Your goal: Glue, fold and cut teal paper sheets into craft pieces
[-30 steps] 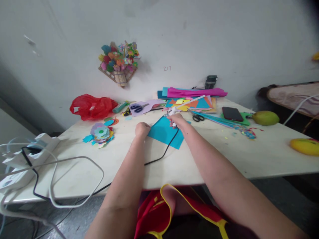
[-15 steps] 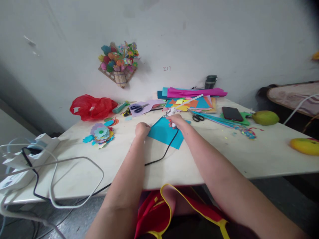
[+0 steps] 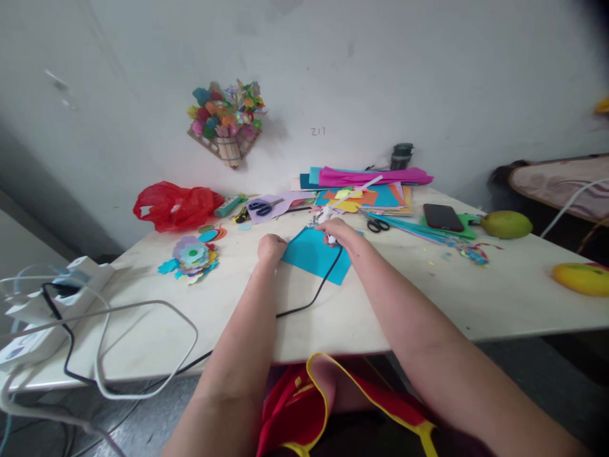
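A blue sheet of paper or craft foam [image 3: 311,257] lies on the white table. My left hand [image 3: 271,247] is closed at the sheet's left corner, its fingertips largely hidden behind the hand. My right hand [image 3: 339,231] wraps round a small white glue gun [image 3: 325,214] over the sheet's far edge. A pale glue stick [image 3: 361,192] juts from the gun toward the upper right. From its grip a black cord [image 3: 316,293] runs across the sheet and under my left arm. The nozzle points toward the sheet's upper left edge.
Cut paper flowers [image 3: 193,254] and a red plastic bag [image 3: 176,206] lie to the left. Scissors [image 3: 378,225], a phone [image 3: 443,218] and mangoes [image 3: 506,225] are on the right. Coloured sheets [image 3: 375,176] are stacked behind. Loose cables [image 3: 143,303] cross the left side.
The glue gun has shifted slightly left and its glue stick has tipped to a steeper angle. My left hand stays at the sheet's corner.
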`<state>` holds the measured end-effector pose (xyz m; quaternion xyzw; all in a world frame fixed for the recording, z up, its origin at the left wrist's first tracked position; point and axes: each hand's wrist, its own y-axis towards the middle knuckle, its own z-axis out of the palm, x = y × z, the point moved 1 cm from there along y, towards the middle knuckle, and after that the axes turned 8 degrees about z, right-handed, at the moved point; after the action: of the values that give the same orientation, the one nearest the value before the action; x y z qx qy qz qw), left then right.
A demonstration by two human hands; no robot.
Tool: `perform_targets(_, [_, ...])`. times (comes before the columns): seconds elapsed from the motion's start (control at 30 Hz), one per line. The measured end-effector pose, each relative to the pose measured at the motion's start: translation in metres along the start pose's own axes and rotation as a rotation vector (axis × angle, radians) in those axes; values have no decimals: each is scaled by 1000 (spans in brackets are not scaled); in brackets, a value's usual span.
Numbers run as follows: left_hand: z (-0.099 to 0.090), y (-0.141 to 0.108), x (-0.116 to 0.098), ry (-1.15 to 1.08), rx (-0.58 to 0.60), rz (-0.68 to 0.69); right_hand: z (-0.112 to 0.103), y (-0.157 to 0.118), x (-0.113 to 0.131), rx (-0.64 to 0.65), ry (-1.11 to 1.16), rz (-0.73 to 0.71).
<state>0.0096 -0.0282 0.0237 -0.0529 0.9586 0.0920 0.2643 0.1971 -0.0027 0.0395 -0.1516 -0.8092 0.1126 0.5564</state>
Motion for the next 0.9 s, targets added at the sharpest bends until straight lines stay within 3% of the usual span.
perform_targets(0.3, [0,0,0,6,-3,16,3,16,-6,-67,41,-19])
perform_targets(0.9, [-2,-3,-2,30,-12,9,3,2,-2,-13,1,14])
